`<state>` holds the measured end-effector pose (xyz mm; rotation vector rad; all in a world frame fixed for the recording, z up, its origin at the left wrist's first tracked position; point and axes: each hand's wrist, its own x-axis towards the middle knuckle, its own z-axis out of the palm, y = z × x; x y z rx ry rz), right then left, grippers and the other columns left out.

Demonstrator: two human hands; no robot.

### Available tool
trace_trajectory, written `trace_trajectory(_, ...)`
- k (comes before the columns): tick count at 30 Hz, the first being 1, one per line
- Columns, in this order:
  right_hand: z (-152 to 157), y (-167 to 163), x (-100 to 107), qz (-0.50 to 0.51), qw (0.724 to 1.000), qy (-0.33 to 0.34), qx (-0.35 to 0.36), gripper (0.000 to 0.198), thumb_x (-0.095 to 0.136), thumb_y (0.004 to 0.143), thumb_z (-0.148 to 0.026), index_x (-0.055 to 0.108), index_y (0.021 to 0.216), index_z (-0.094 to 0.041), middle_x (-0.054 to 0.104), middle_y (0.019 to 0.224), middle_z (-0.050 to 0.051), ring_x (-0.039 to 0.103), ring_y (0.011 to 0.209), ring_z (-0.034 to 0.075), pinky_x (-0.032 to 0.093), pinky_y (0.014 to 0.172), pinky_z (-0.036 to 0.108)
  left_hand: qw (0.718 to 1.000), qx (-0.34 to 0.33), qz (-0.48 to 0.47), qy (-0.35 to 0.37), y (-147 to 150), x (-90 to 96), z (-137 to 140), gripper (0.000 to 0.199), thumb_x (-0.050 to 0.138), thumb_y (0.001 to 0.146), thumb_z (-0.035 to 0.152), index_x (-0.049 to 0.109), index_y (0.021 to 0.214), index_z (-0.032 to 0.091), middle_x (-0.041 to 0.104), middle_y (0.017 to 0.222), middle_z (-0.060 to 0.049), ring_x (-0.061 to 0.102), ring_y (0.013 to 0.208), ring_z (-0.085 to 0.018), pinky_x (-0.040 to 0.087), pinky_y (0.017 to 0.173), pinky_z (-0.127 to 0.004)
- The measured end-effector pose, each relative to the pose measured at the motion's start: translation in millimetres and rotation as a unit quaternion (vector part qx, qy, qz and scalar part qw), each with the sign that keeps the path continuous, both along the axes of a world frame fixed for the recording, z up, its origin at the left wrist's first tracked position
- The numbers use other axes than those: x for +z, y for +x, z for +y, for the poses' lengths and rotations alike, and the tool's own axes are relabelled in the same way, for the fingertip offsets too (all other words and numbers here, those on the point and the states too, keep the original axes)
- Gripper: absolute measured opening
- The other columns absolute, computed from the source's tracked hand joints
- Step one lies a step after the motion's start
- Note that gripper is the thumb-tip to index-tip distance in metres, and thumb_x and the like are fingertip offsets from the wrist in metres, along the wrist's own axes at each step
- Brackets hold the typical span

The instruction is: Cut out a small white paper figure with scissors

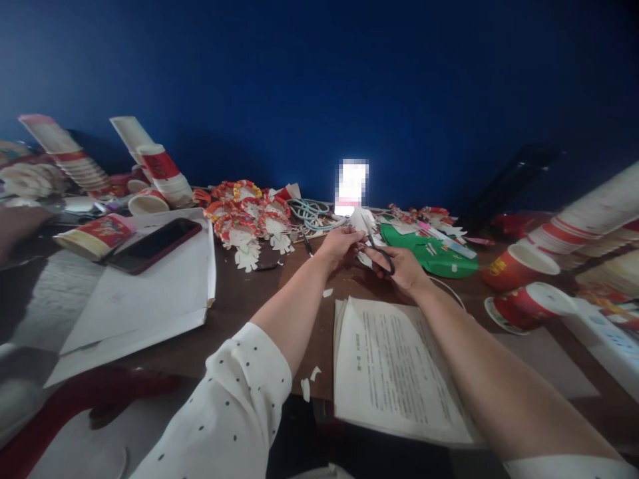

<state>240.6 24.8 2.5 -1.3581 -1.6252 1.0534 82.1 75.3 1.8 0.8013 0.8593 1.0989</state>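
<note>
Near the middle of the table, my left hand [339, 243] pinches a white piece of cut paper [360, 219] by its lower part. My right hand [403, 267] is closed around the dark handles of a pair of scissors [388, 261]. The scissor blades point up and left, close to the paper; whether they touch it I cannot tell. Just right of the hands lies a green sheet [432, 259] with small scraps and a pen-like marker [456, 246] on it. To the left is a heap of red-and-white cut-out paper pieces [244, 226].
An open booklet [394, 366] lies below my hands. At left are a phone [157, 246] on white papers [144, 299] and paper cups [164, 176]. More red cups [532, 306] stand and lie at right. Behind my hands, a bright blurred screen [352, 186] leans by the blue wall [279, 86].
</note>
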Motion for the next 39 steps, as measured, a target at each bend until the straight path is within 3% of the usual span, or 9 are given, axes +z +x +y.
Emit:
trace_trajectory(16,2,2,-2,-0.008,1.0,0.015,-0.001,0.055,0.074,0.075,-0.074,0.075,0.074,-0.018,0.058,0.057,0.0,0.05,0.052,0.014,0.036,0.052,0.029,1.0,-0.008,0.003,0.002,-3,0.2,-1,0.024,0.075,0.083,0.014,0.055,0.07,0.015,0.063,0.065,0.0,0.049,0.049,-0.005,0.036,0.049,-0.017)
trace_trajectory(23,3,2,-5,-0.033,0.999,0.02,0.015,0.054,0.076,0.073,-0.071,0.078,0.081,-0.018,0.058,0.054,0.0,0.052,0.051,0.015,0.038,0.055,0.03,0.999,0.048,-0.014,0.019,-5,-0.9,2,0.026,0.081,0.08,0.035,0.063,0.078,0.016,0.062,0.068,0.0,0.053,0.055,-0.008,0.035,0.048,-0.02)
trace_trajectory(27,3,1,-4,-0.03,0.999,0.015,0.031,0.051,0.077,0.073,-0.069,0.077,0.076,-0.018,0.059,0.055,0.0,0.052,0.051,0.015,0.038,0.054,0.03,0.995,0.098,-0.01,0.034,-4,-6.5,8,0.028,0.081,0.079,0.028,0.057,0.069,0.017,0.058,0.062,0.002,0.052,0.053,-0.007,0.035,0.05,-0.019)
trace_trajectory(31,3,1,-5,-0.021,0.999,0.012,0.033,0.05,0.078,0.072,-0.068,0.076,0.075,-0.018,0.06,0.056,0.0,0.052,0.051,0.014,0.039,0.054,0.03,0.993,0.103,-0.007,0.053,-3,-9.4,10,0.031,0.083,0.077,0.026,0.057,0.066,0.016,0.055,0.057,0.005,0.047,0.05,-0.005,0.034,0.05,-0.018)
trace_trajectory(39,3,2,-9,0.038,0.999,-0.002,0.004,0.055,0.079,0.074,-0.067,0.081,0.096,-0.017,0.06,0.06,0.0,0.052,0.052,0.013,0.04,0.049,0.028,0.995,0.092,-0.013,0.049,-2,-6.7,8,0.02,0.082,0.076,0.022,0.064,0.07,0.015,0.063,0.061,0.002,0.055,0.055,-0.008,0.041,0.056,-0.02)
